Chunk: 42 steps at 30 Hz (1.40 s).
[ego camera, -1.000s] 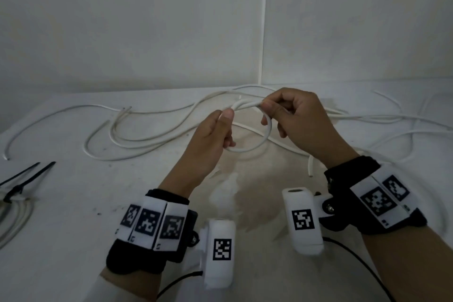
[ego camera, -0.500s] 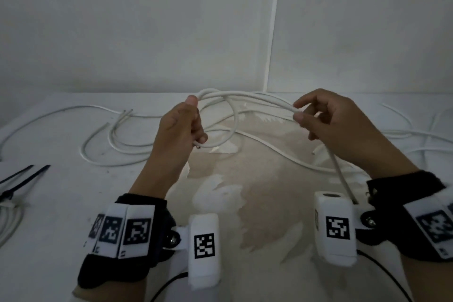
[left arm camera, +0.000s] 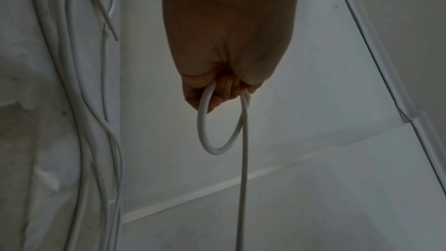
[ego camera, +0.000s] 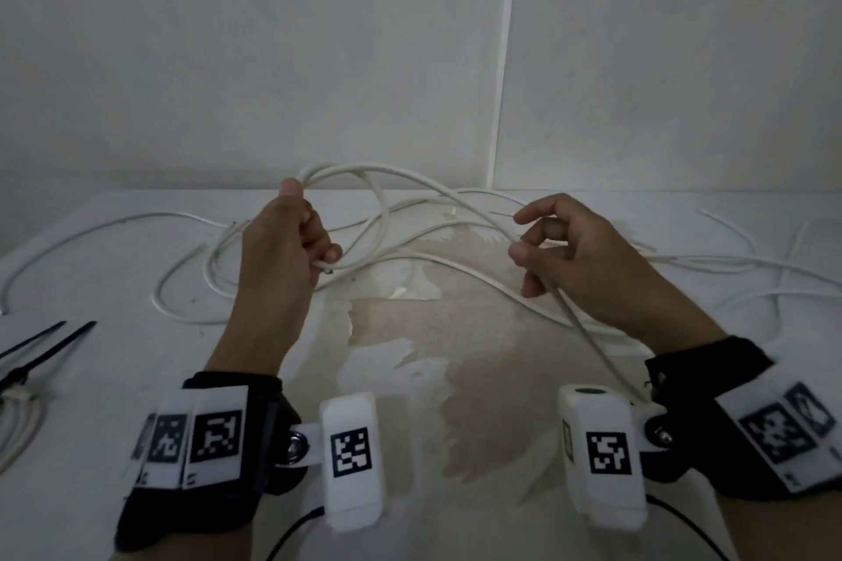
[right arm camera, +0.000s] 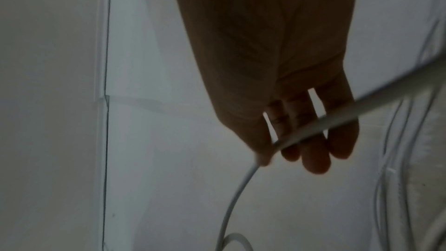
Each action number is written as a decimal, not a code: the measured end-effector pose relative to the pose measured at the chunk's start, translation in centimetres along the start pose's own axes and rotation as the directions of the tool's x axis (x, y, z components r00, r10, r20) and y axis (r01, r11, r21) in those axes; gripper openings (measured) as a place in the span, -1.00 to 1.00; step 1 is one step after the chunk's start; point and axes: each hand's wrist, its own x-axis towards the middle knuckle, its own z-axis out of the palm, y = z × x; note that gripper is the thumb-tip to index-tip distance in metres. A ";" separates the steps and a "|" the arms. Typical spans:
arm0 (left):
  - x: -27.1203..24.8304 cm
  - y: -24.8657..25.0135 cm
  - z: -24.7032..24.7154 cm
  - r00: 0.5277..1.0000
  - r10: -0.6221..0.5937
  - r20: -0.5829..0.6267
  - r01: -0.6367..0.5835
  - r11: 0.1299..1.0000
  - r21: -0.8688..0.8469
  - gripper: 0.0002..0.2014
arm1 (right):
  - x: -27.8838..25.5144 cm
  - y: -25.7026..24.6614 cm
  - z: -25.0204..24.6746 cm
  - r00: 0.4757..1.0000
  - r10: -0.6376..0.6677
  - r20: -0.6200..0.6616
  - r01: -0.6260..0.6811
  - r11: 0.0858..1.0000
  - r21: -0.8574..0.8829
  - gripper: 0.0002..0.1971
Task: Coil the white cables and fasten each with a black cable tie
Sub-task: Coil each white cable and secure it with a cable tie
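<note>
My left hand [ego camera: 296, 237] is raised above the table and grips a small coil of white cable [ego camera: 378, 205]; the cable's cut end pokes out under its fingers. In the left wrist view the loop [left arm camera: 205, 131] hangs from the closed fingers [left arm camera: 217, 91]. From the coil the cable runs right into my right hand [ego camera: 546, 246]. There it passes between the parted thumb and index finger, through the loosely curled fingers, and down past the wrist. The right wrist view shows the cable [right arm camera: 337, 117] lying across the fingers [right arm camera: 313, 150].
Several loose white cables [ego camera: 205, 269] sprawl over the white table, more of them at the right [ego camera: 729, 264]. Black cable ties [ego camera: 45, 351] lie at the left edge beside a tied cable bundle [ego camera: 18, 415]. A worn brown patch [ego camera: 455, 355] marks the table's middle.
The hands have drawn apart. My left hand rose and shifted left with the loop, while my right hand slid right along the cable and loosened its pinch.
</note>
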 end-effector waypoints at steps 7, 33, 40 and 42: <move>-0.1 -0.5 0.4 1.000 0.012 -0.004 -0.012 0.992 0.125 -0.56 | 0.7 1.4 -0.4 0.922 -0.180 -0.342 0.060 0.940 -0.335 -0.92; -2.9 -0.1 3.9 0.958 0.274 0.086 -0.287 0.913 0.289 -0.57 | -0.1 -2.5 1.4 0.984 -0.178 -0.026 0.044 0.382 -0.923 -0.78; -4.1 1.3 4.7 0.926 0.316 0.206 -0.375 0.830 0.412 -0.63 | -2.3 -5.8 3.2 0.925 -0.322 0.200 0.272 0.198 -0.942 -0.90; -4.7 1.3 5.1 0.918 0.291 0.269 -0.388 0.797 0.462 -0.62 | -2.8 -6.9 4.0 0.852 -0.453 0.263 0.379 0.187 -0.906 -0.88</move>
